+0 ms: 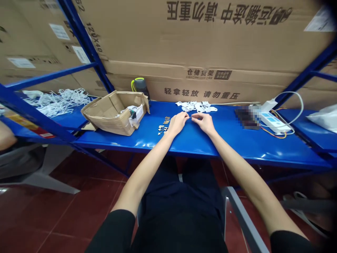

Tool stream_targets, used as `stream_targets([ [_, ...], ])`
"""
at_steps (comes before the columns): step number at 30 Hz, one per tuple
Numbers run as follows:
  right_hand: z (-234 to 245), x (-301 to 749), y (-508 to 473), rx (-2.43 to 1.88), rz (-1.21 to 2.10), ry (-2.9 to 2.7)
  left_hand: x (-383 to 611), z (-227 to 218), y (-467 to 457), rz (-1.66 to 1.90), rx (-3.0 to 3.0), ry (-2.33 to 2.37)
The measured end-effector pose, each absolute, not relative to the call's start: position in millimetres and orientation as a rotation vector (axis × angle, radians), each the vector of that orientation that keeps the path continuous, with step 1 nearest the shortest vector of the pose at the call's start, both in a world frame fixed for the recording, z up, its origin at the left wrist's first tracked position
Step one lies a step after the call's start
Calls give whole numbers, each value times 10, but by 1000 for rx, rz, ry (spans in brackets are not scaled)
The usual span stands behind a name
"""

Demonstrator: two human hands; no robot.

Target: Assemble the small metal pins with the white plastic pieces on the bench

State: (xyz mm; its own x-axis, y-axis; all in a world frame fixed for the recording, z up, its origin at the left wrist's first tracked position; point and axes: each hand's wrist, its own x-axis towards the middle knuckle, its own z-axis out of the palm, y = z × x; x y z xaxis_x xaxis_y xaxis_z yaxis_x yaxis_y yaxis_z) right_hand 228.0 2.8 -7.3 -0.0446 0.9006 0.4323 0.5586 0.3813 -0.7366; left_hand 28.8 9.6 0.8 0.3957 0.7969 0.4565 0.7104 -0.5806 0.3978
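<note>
Over the blue shelf top (147, 138), my left hand (178, 123) and my right hand (204, 122) face each other with fingertips nearly touching. Both are closed in a pinch, and whatever sits between the fingertips is too small to name. Just left of my left hand lie several small brass-coloured metal pieces (166, 120), with more small metal parts (161, 128) in front of them, partly behind the hand. Beyond both hands is a loose pile of white plastic parts (196, 106).
An open cardboard box (107, 121) with odds and ends stands left, a dark bottle (141, 86) behind it. At right are a white power strip (275, 123) with cables and a blurred dark item (246, 117). White cords (65, 102) lie beyond the blue post; another person's arm (6, 137) shows far left.
</note>
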Motion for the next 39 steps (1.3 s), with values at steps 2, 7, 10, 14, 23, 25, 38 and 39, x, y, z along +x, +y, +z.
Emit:
stream_targets([
  [2, -69, 2303, 24, -1295, 523, -1671, 289, 11, 86, 927, 2513, 1358],
  [7, -49, 2303, 16, -1241, 633, -1606, 286, 15, 69, 904, 2521, 1337],
  [10, -46, 2301, 10, -1204, 672, -1596, 288, 24, 67, 924, 2502, 1328],
  [14, -57, 2318, 26, -1192, 738, -1538, 293, 26, 73, 958, 2460, 1301],
  [23, -58, 2349, 3, -1163, 786, -1528, 294, 28, 74, 980, 2421, 1228],
  [25, -48, 2347, -9, -1169, 751, -1538, 293, 32, 80, 990, 2404, 1214],
  [38, 8, 2279, -75, -1103, 544, -1702, 294, 19, 92, 1060, 2367, 1143],
  [39, 5, 2282, -68, -1104, 575, -1685, 293, 22, 91, 1087, 2358, 1145],
])
